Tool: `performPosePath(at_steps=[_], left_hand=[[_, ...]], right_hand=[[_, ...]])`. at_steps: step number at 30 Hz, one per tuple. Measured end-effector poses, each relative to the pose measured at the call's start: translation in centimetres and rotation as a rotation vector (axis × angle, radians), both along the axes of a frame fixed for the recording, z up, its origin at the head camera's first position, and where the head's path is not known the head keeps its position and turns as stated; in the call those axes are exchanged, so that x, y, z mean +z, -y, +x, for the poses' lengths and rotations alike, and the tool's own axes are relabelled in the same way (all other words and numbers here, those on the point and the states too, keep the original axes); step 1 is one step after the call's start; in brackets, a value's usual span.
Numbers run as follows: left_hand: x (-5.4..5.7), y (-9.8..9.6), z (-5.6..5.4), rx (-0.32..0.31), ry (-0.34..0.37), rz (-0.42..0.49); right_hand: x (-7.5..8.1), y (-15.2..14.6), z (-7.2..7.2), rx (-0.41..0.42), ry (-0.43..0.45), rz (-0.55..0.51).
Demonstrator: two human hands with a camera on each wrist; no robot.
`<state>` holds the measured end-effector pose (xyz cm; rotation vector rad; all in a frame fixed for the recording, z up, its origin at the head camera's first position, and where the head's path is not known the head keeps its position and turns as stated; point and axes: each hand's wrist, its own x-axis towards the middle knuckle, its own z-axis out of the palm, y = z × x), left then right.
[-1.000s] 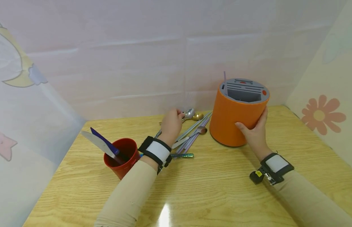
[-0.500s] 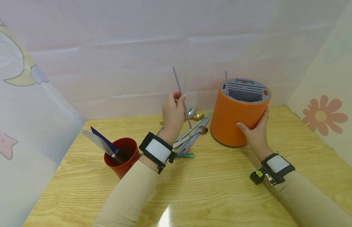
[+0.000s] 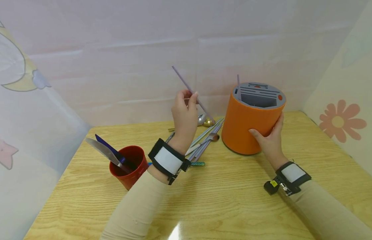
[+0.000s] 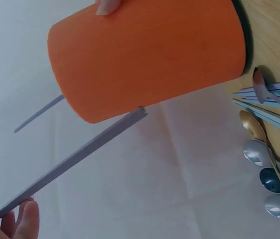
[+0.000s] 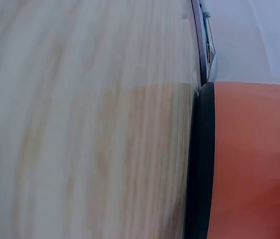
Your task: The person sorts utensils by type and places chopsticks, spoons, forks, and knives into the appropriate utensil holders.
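My left hand (image 3: 186, 116) pinches a purple chopstick (image 4: 80, 154) between thumb and fingers, raised above the table and slanting down to the right. The right hand (image 3: 269, 143) grips an orange utensil holder (image 3: 245, 130) low on its right side, thumb across the front. That holder stands on the table with a grey slotted top (image 3: 257, 91). Another purple chopstick (image 3: 238, 86) sticks up from its left opening. Below my left hand lie several chopsticks (image 3: 200, 151), a copper-coloured spoon (image 3: 213, 137), a gold spoon (image 4: 252, 124) and a silver spoon (image 4: 255, 152).
A red cup (image 3: 126, 180) stands on the left of the wooden table (image 3: 221, 200), holding a purple-blue knife (image 3: 111, 148) and a pale-bladed knife (image 3: 102, 150). A glittery green handle (image 3: 198, 163) lies near the pile. Fabric walls (image 3: 138, 66) rise behind and at both sides.
My left hand has come up from the pile with a purple chopstick, which has since tilted further, its lower end swinging right. The right hand stays on the holder.
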<state>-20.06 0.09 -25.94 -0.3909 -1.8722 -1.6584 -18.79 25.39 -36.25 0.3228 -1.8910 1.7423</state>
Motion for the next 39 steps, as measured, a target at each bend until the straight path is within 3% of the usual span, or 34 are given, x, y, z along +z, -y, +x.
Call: performPosePath(at_steps=[6, 16, 22, 26, 33, 36, 39], left_hand=[[0.6, -0.3, 0.3, 0.005, -0.092, 0.114], [1.3, -1.2, 0.5, -0.070, -0.130, 0.377], [1.7, -2.2, 0.3, -0.105, -0.157, 0.421], [1.6, -2.9, 0.2, -0.137, -0.140, 0.424], [1.3, -4.0, -0.1, -0.161, -0.094, 0.341], [1.2, -4.4, -0.4, -0.147, -0.096, 0.190], [1.5, -4.9, -0.9, -0.066, -0.098, -0.045]], right_hand=[[0.1, -0.1, 0.0, 0.007, -0.019, -0.012], [-0.1, -0.1, 0.1, 0.006, -0.028, -0.009], [-0.1, -0.1, 0.1, 0.004, -0.029, -0.006], [-0.1, 0.0, 0.0, -0.006, -0.024, 0.016], [-0.2, 0.2, -0.1, -0.002, -0.005, 0.022], [-0.3, 0.2, -0.2, 0.004, -0.018, 0.015], [-0.3, 0.1, -0.3, -0.001, -0.026, 0.014]])
